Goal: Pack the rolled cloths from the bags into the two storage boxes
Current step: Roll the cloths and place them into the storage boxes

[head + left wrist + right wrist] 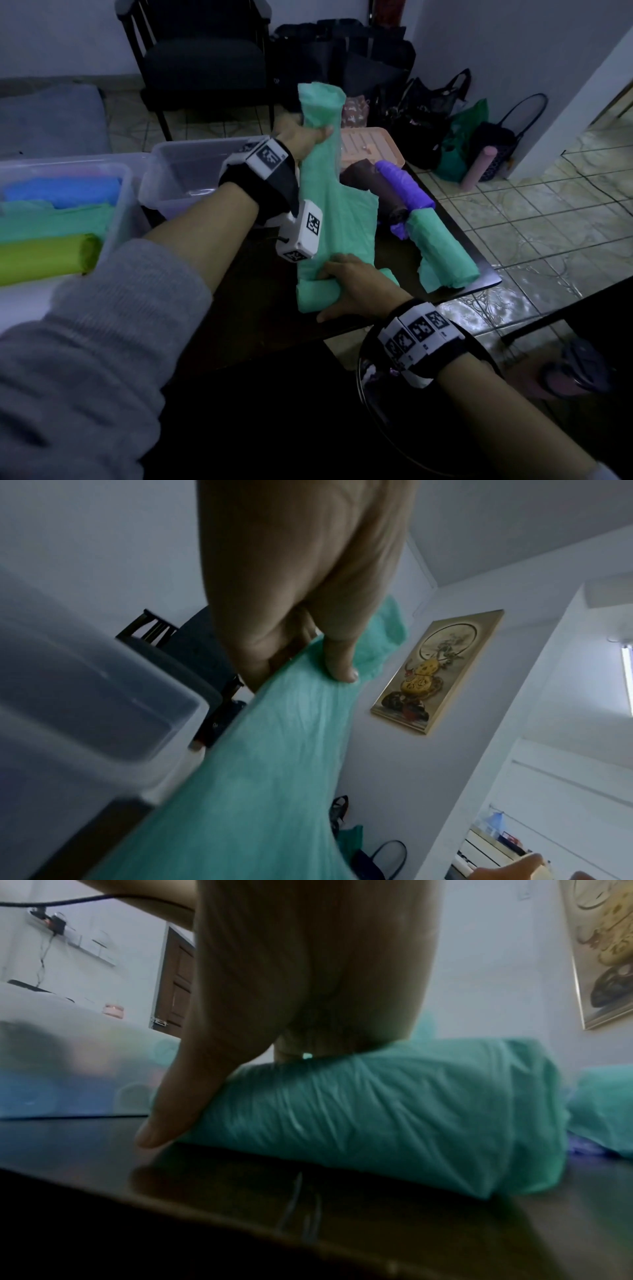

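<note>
Right now both hands are busy with teal rolls at the near edge of the dark counter (pixel 260 329). The left hand (pixel 301 137) has its grip wrapped round the upper part of a long teal rolled cloth (pixel 320 178), which stands nearly upright, its long axis running away from the person, the top end flared above the fingers (pixel 337 656) and a loose flap hanging toward the right. The right hand (pixel 356 284) lies over a shorter teal roll (pixel 377 1118) that rests flat on the counter, long axis crosswise, thumb down at its left end and fingers curled over the top; it looks like a hold, though only just closed. The empty clear storage box (pixel 185 171) sits just left of the upright roll, so the left hand is the nearer one to it, and I would judge a short swing leftward, tipping the roll level, would drop it in. Counting up: two clear boxes, the nearer storage box (pixel 113 205) already holding a blue, a teal and a lime roll; on the counter three teal rolls including a loose one (pixel 445 253) at the right, plus one brown roll (pixel 370 185) and one purple roll (pixel 404 188). Several dark bags (pixel 424 113) slump on the floor beyond, a pink roll (pixel 478 168) leaning among them.
</note>
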A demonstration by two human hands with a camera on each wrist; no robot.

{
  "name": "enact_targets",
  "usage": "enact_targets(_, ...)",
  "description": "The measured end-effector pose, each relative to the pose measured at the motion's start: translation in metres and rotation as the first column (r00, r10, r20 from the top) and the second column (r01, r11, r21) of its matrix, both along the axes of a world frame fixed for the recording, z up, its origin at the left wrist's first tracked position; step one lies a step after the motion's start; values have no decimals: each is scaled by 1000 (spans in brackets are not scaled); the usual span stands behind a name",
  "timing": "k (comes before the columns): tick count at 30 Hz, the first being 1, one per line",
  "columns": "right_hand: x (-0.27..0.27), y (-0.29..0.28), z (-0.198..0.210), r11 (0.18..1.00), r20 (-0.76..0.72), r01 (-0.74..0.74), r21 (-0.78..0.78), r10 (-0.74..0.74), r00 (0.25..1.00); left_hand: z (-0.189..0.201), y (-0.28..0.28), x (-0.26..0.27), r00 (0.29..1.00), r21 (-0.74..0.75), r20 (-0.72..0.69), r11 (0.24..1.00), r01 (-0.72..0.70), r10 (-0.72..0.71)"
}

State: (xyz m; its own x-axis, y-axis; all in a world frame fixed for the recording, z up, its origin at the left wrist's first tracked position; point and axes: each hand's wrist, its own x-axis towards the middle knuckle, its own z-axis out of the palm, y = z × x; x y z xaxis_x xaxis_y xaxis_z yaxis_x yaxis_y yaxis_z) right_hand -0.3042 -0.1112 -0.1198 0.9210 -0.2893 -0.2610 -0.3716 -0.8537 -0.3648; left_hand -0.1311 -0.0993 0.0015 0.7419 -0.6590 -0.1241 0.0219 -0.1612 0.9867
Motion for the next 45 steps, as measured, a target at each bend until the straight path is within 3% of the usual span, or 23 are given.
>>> enact_targets(3,3,-2,1,1000,-8,-4,-15,4,1000,14,-3,9,996,17,92,1000,0,-1)
enact_targets(5,5,-3,1,1000,-23,-12,-26,12,1000,17,-6,14,972,156,236,987,-34,-3)
enact_targets(8,5,-5,1,1000,-28,-20,-7,20,999,20,-1,4,824,228,567,963,-142,-13)
enact_targets(10,5,-6,2,999,-36,-35,5,35,999,5,4,-9,734,289,658,957,-38,-170)
enact_targets(11,5,-6,2,999,-44,-43,1,43,998,-7,9,-20,701,388,640,920,57,-314)
enact_targets(13,5,-6,3,998,-62,-57,-20,55,997,-40,19,-32,651,614,474,753,238,-592)
enact_targets(15,5,-5,5,996,-81,-74,-48,70,994,-75,28,-31,606,754,304,575,319,-735)
enact_targets(17,3,-3,6,994,-102,-86,-65,79,992,-99,35,-29,550,810,240,477,341,-800)
enact_targets(22,-1,2,1,986,-110,-98,-135,83,990,-122,45,-25,450,823,247,431,371,-858)
enact_targets(27,5,5,3,988,-97,-122,-94,113,989,-129,52,-24,372,824,274,415,385,-887)
enact_targets(36,0,5,1,1000,-10,-5,28,5,1000,-124,52,-27,364,834,255,394,386,-896)
enact_targets(40,-6,9,3,994,25,31,-102,-29,999,-128,53,-26,389,821,259,414,394,-884)
enact_targets(42,-7,8,4,991,6,33,-132,-32,999,-129,53,-26,424,803,268,444,398,-865)
enact_targets(45,-8,5,3,997,41,80,6,-80,996,-126,54,-27,547,726,304,562,397,-780)
